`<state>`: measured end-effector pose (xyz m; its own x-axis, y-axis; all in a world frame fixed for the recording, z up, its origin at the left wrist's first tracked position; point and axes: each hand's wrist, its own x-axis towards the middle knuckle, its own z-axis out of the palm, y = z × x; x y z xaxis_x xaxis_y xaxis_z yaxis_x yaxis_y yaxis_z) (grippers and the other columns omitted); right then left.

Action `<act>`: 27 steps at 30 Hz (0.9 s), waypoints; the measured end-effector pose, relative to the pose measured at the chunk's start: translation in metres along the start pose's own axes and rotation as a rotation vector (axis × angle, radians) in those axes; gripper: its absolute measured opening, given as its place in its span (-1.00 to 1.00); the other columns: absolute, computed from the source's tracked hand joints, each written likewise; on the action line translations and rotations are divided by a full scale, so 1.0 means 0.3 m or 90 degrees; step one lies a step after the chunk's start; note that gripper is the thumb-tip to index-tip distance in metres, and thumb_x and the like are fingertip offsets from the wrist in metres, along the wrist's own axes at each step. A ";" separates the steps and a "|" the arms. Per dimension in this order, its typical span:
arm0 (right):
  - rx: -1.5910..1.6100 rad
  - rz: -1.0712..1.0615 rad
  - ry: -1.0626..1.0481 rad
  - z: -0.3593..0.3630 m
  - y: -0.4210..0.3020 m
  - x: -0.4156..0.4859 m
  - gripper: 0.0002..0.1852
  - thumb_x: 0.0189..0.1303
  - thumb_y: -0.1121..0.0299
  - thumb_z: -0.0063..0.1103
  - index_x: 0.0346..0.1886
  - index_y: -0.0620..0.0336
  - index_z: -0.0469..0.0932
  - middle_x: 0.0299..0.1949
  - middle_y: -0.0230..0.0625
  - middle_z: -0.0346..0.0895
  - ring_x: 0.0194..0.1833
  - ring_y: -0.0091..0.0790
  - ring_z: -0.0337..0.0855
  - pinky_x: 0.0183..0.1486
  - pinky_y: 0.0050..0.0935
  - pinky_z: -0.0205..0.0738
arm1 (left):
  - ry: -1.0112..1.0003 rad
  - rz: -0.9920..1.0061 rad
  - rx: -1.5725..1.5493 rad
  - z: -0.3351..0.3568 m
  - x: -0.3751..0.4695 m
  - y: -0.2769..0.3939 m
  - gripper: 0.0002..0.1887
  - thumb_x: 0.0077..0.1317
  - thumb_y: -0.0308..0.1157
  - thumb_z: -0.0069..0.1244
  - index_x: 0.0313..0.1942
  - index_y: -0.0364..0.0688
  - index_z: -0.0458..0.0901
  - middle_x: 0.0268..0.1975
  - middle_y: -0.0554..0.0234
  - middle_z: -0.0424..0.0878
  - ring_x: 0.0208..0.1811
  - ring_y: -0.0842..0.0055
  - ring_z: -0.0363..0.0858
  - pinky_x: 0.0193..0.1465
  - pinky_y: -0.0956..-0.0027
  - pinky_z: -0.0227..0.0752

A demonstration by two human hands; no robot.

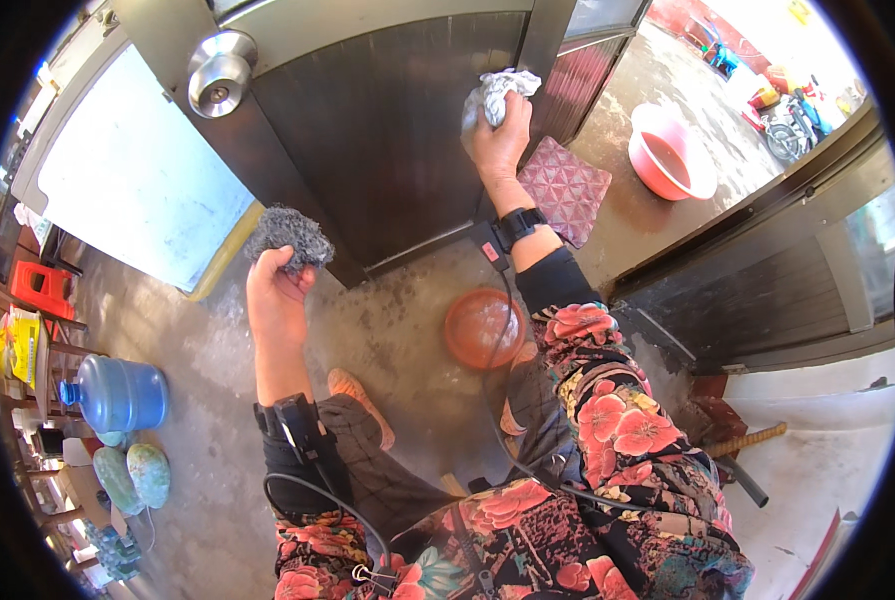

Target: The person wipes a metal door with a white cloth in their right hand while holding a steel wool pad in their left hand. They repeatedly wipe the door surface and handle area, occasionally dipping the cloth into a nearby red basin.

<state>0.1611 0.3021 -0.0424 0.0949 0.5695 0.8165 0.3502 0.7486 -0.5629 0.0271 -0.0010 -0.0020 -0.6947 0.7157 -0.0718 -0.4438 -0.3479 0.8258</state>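
Note:
My left hand [278,281] grips a grey steel wool pad [290,234], held up near the lower part of the door's edge stile. In my right hand [501,142] is a crumpled whitish cloth [500,94], which appears to lie against the door panel near its far side. The dark brown door [387,127] stands before me, with a round metal knob [222,73] at its upper left. Below my right forearm an orange-brown basin [477,330] sits on the floor by my foot; a whitish patch shows inside it.
A pink basin [672,154] holding reddish-brown liquid and a patterned red mat [566,191] lie beyond the doorway. On the left are a blue water jug [121,391], green melons [147,476] and a red stool [42,289]. A cable [492,390] hangs from my right wrist.

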 end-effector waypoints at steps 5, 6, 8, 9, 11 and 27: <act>-0.041 0.099 -0.046 0.027 0.101 -0.164 -0.59 -0.04 0.58 0.20 -0.05 0.25 0.39 -0.07 0.05 0.38 0.03 0.15 0.38 0.08 -0.10 0.29 | 0.024 -0.013 0.002 -0.004 -0.001 -0.007 -0.85 0.17 -0.48 -0.08 -0.24 -0.26 0.53 -0.27 0.27 0.61 -0.35 0.58 0.55 -0.42 0.52 0.37; -0.041 0.141 -0.069 0.032 0.121 -0.200 -0.60 -0.05 0.56 0.18 -0.06 0.27 0.40 -0.05 0.06 0.38 0.08 0.14 0.35 0.13 -0.12 0.25 | 0.010 0.001 0.004 -0.006 0.002 -0.006 -0.85 0.17 -0.48 -0.08 -0.24 -0.26 0.53 -0.26 0.27 0.61 -0.34 0.57 0.55 -0.42 0.52 0.37; -0.079 0.185 -0.124 0.028 0.161 -0.275 -0.59 0.00 0.46 0.23 -0.03 0.21 0.38 -0.06 0.05 0.40 0.03 0.17 0.40 0.05 -0.07 0.31 | 0.005 -0.007 0.001 -0.012 0.004 -0.007 -0.80 0.18 -0.49 -0.10 -0.16 -0.22 0.51 -0.22 0.28 0.62 -0.31 0.59 0.56 -0.45 0.56 0.38; -0.104 0.230 -0.163 0.022 0.179 -0.312 -0.58 0.03 0.41 0.25 -0.01 0.18 0.37 -0.06 0.04 0.41 0.01 0.19 0.43 0.01 -0.05 0.34 | -0.004 -0.008 -0.001 -0.015 0.004 -0.008 -0.77 0.19 -0.50 -0.11 -0.12 -0.20 0.50 -0.20 0.28 0.63 -0.30 0.59 0.57 -0.46 0.58 0.39; -0.112 0.347 -0.227 0.010 0.201 -0.383 -0.58 0.04 0.36 0.25 -0.01 0.14 0.38 -0.06 0.04 0.46 0.02 0.18 0.46 0.02 -0.06 0.35 | 0.019 -0.014 -0.003 -0.019 0.002 -0.007 -0.77 0.19 -0.50 -0.11 -0.13 -0.20 0.50 -0.20 0.27 0.63 -0.30 0.59 0.56 -0.46 0.57 0.39; 0.204 0.404 -0.158 0.000 0.072 -0.286 -0.61 0.01 0.36 0.26 -0.07 0.23 0.47 -0.24 -0.10 0.60 -0.16 -0.22 0.63 -0.08 -0.32 0.46 | -0.017 -0.016 0.004 0.007 0.015 -0.017 -0.85 0.19 -0.50 -0.06 -0.22 -0.26 0.54 -0.25 0.28 0.61 -0.29 0.57 0.57 -0.41 0.50 0.40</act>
<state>0.1604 0.2693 -0.1246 -0.0382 0.9559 0.2912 0.0059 0.2916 -0.9565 0.0275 0.0054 -0.0055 -0.6681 0.7399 -0.0785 -0.4573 -0.3251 0.8278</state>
